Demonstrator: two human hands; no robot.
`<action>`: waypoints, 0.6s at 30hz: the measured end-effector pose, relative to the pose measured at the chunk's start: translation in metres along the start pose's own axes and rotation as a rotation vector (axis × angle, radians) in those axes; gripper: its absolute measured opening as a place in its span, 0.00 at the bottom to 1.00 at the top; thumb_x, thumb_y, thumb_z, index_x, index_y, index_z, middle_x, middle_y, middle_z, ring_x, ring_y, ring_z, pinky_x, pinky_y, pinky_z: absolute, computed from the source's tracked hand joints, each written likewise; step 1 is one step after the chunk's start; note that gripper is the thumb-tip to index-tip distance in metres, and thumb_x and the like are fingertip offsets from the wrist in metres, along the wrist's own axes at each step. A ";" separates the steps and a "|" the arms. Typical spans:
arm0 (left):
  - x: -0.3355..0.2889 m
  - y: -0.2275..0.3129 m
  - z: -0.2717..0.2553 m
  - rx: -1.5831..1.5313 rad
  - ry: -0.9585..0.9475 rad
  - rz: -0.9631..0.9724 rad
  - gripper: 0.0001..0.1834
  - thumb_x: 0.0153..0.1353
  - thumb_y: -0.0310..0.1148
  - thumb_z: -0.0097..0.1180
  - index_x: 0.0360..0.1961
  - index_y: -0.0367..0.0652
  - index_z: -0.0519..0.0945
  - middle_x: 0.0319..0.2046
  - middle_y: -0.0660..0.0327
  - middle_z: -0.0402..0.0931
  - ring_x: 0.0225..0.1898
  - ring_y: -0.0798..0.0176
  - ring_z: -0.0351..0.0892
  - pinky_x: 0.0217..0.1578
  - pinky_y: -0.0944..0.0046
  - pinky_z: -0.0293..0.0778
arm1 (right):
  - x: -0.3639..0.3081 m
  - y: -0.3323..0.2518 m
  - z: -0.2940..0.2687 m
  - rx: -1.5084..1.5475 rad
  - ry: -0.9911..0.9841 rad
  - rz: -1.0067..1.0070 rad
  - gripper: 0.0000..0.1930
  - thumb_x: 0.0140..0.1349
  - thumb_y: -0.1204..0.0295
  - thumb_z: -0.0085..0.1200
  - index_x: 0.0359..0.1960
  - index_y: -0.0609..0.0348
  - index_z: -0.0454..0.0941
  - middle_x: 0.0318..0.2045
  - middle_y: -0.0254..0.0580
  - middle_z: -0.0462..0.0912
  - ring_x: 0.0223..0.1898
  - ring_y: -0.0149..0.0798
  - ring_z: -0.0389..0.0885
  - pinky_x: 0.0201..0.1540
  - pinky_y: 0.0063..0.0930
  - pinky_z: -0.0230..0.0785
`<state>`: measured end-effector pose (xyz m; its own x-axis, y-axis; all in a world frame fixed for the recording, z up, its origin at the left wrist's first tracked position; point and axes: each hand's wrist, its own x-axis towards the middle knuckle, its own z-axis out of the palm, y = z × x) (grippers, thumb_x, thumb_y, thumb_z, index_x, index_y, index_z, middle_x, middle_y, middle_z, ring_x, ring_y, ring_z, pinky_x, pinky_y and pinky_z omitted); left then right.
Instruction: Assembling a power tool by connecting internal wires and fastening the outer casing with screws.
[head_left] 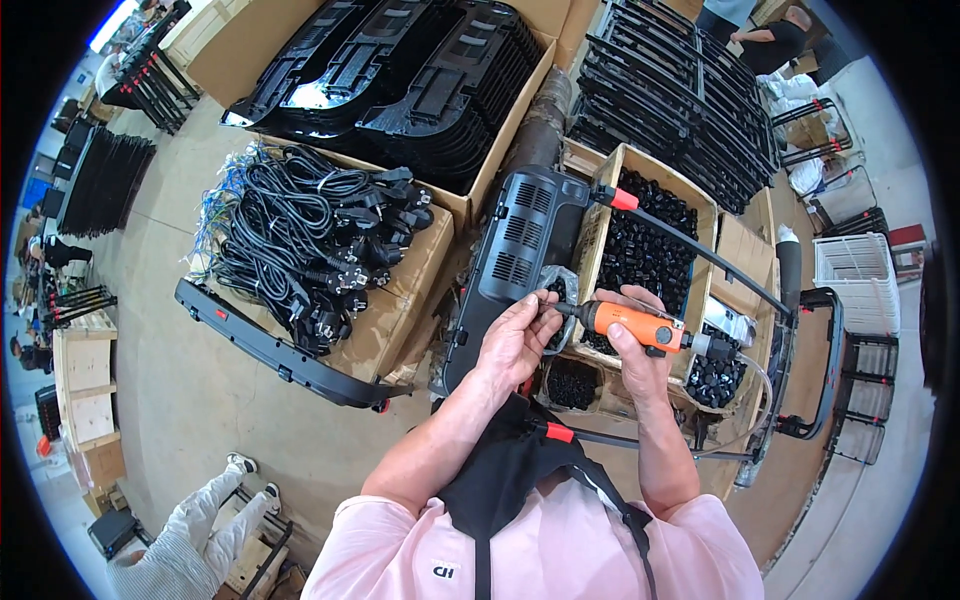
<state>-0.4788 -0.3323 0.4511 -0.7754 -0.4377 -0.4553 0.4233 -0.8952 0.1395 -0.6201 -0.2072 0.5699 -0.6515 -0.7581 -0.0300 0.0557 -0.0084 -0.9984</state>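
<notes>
My right hand (637, 345) is wrapped round an orange air screwdriver (632, 322), its thumb lying along the body. A clear hose (765, 385) runs from the tool's rear end. The tool points left, toward my left hand (522, 335). There, thumb and fingers are pinched together at the tip of the tool; whether they hold the bit or a small screw is too small to tell. Beneath both hands lies a black plastic housing (522, 235) with vent slots, joined to a black tubular frame (700, 250) with red end pieces.
Black power cords with plugs (310, 230) lie piled on a carton at left. Behind them, a large carton (545, 75) holds stacked black covers. A wooden box (620, 160) of small black parts stands at right, near stacked black frames (670, 90). A person (190, 540) is at lower left.
</notes>
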 end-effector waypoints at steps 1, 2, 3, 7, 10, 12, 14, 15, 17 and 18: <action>0.000 0.001 0.002 -0.004 -0.002 0.000 0.12 0.80 0.35 0.53 0.54 0.39 0.82 0.52 0.57 0.84 0.51 0.62 0.86 0.58 0.58 0.85 | 0.000 -0.001 0.002 -0.004 -0.003 -0.009 0.29 0.65 0.70 0.68 0.65 0.65 0.71 0.57 0.56 0.86 0.58 0.41 0.84 0.66 0.39 0.74; -0.001 0.001 0.005 -0.034 0.018 -0.006 0.13 0.80 0.35 0.53 0.54 0.38 0.82 0.53 0.56 0.84 0.51 0.61 0.86 0.58 0.58 0.85 | 0.001 -0.001 0.004 -0.008 -0.006 -0.018 0.29 0.65 0.70 0.67 0.66 0.65 0.71 0.57 0.56 0.86 0.59 0.42 0.84 0.67 0.40 0.73; -0.001 0.001 0.007 -0.065 0.038 -0.011 0.14 0.80 0.36 0.52 0.55 0.37 0.82 0.54 0.55 0.83 0.52 0.60 0.86 0.59 0.58 0.84 | 0.002 0.000 0.006 -0.012 -0.009 -0.018 0.29 0.65 0.70 0.67 0.66 0.65 0.71 0.57 0.56 0.86 0.59 0.42 0.84 0.67 0.40 0.73; -0.002 0.003 0.017 -0.126 -0.018 -0.015 0.17 0.82 0.38 0.49 0.59 0.36 0.78 0.56 0.53 0.81 0.52 0.59 0.85 0.60 0.58 0.83 | 0.014 0.000 0.017 -0.046 -0.019 -0.058 0.29 0.65 0.71 0.67 0.66 0.65 0.70 0.57 0.57 0.85 0.59 0.43 0.84 0.68 0.40 0.72; -0.008 0.000 0.020 -0.094 0.060 -0.053 0.18 0.83 0.37 0.45 0.61 0.33 0.74 0.57 0.49 0.79 0.55 0.57 0.84 0.62 0.56 0.82 | 0.033 0.001 0.028 -0.063 -0.030 -0.081 0.29 0.65 0.72 0.68 0.66 0.66 0.71 0.58 0.57 0.85 0.59 0.43 0.84 0.68 0.41 0.72; -0.015 -0.002 0.017 0.173 0.045 -0.061 0.18 0.83 0.35 0.43 0.62 0.31 0.72 0.54 0.47 0.80 0.55 0.55 0.85 0.60 0.56 0.83 | 0.053 0.007 0.033 -0.114 -0.030 -0.125 0.29 0.66 0.73 0.67 0.65 0.66 0.71 0.58 0.57 0.85 0.59 0.42 0.84 0.67 0.42 0.73; -0.020 -0.001 0.006 0.188 0.054 -0.065 0.15 0.83 0.35 0.45 0.58 0.34 0.75 0.48 0.51 0.83 0.48 0.57 0.87 0.53 0.59 0.86 | 0.073 0.008 0.047 -0.122 -0.032 -0.157 0.28 0.65 0.74 0.67 0.65 0.67 0.71 0.57 0.56 0.85 0.58 0.41 0.84 0.66 0.40 0.75; -0.020 -0.001 -0.002 0.201 0.022 -0.077 0.14 0.83 0.36 0.46 0.56 0.36 0.76 0.45 0.54 0.84 0.44 0.60 0.87 0.48 0.61 0.86 | 0.084 0.010 0.053 -0.133 -0.040 -0.166 0.28 0.65 0.75 0.67 0.65 0.67 0.71 0.57 0.55 0.85 0.58 0.41 0.84 0.65 0.39 0.75; -0.022 0.001 -0.007 0.251 0.001 -0.112 0.12 0.81 0.40 0.51 0.51 0.42 0.78 0.38 0.60 0.85 0.36 0.66 0.85 0.38 0.66 0.85 | 0.106 0.016 0.060 -0.153 -0.040 -0.199 0.28 0.64 0.75 0.67 0.65 0.67 0.71 0.56 0.54 0.86 0.57 0.40 0.84 0.64 0.37 0.75; -0.024 0.003 -0.005 0.244 -0.003 -0.111 0.12 0.81 0.40 0.51 0.51 0.42 0.78 0.38 0.60 0.85 0.36 0.66 0.85 0.38 0.66 0.85 | 0.114 0.018 0.063 -0.153 -0.034 -0.198 0.29 0.64 0.74 0.68 0.65 0.67 0.71 0.56 0.54 0.85 0.56 0.39 0.84 0.64 0.36 0.76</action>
<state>-0.4563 -0.3238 0.4581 -0.8121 -0.3359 -0.4772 0.2106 -0.9313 0.2971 -0.6459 -0.3352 0.5519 -0.6122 -0.7732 0.1657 -0.1871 -0.0620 -0.9804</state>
